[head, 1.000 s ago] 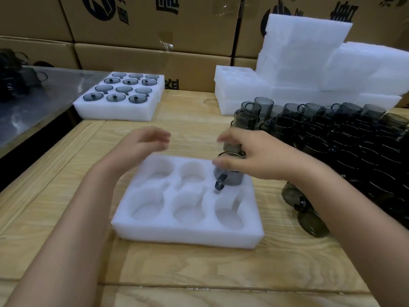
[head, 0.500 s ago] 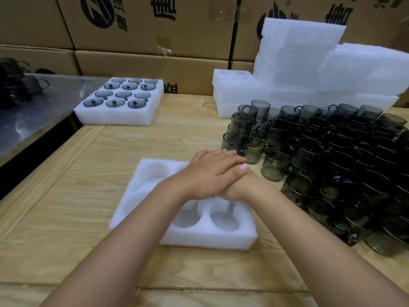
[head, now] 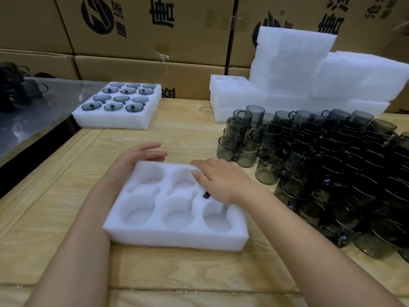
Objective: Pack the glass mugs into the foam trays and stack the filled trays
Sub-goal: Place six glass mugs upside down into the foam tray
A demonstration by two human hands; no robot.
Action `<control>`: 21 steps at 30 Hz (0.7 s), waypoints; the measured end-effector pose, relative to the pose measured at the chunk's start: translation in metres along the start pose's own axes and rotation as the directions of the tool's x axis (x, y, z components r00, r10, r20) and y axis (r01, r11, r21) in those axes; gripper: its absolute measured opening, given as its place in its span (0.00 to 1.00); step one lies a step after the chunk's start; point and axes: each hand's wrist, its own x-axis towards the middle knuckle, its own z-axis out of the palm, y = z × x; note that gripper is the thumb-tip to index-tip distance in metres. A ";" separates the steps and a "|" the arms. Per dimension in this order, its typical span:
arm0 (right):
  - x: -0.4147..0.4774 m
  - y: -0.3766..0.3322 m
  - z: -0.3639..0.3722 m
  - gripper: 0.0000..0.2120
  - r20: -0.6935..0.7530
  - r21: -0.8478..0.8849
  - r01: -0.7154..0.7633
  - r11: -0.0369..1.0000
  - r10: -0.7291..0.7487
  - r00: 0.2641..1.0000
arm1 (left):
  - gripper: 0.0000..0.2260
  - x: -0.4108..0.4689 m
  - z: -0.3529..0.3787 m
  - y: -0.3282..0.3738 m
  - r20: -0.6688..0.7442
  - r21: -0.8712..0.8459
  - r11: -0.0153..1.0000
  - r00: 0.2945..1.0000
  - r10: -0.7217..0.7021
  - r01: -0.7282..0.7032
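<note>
Right hand (head: pixel 223 180) lay flat, fingers straight, over a mug (head: pixel 207 195) in the foam tray's (head: pixel 177 238) far right pocket, left hand (head: pixel 137 158) relaxed, fingers straight, at its far left corner

White six-pocket foam tray (head: pixel 177 237) lies flat, centre near. One mug (head: pixel 206 195) sits in its far-right pocket, only the dark handle visible. Loose smoky-grey glass mugs (head: pixel 309 156) are massed at right, some stacked. Filled tray (head: pixel 115 122) lies far left. Spare foam trays (head: pixel 287 69) are piled far right.
</note>
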 end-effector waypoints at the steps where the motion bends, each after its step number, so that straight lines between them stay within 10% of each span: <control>1: 0.000 0.000 0.000 0.23 0.005 -0.002 0.002 1.000 -0.002 1.000 | 0.15 0.000 -0.001 -0.003 -0.005 -0.071 0.997 1.000 0.012 -0.012; 5: 0.003 0.010 -0.007 0.22 -0.031 0.038 0.008 0.999 -0.007 1.000 | 0.20 0.003 0.006 -0.010 -0.062 0.023 0.998 0.996 0.068 -0.066; 10: 0.019 0.044 -0.034 0.17 -0.513 0.207 -0.169 0.964 0.254 0.820 | 0.17 0.011 0.038 -0.021 -0.085 -0.025 0.996 0.993 0.080 -0.082; 16: 0.045 0.064 -0.054 0.18 -0.400 -0.142 -0.413 0.899 0.330 0.855 | 0.15 0.015 0.039 -0.028 -0.032 -0.075 0.994 0.996 0.082 -0.085; 21: 0.044 0.060 -0.057 0.10 -0.472 0.011 -0.292 0.956 0.262 0.842 | 0.11 0.015 0.035 -0.026 0.046 -0.118 0.989 0.994 0.096 -0.090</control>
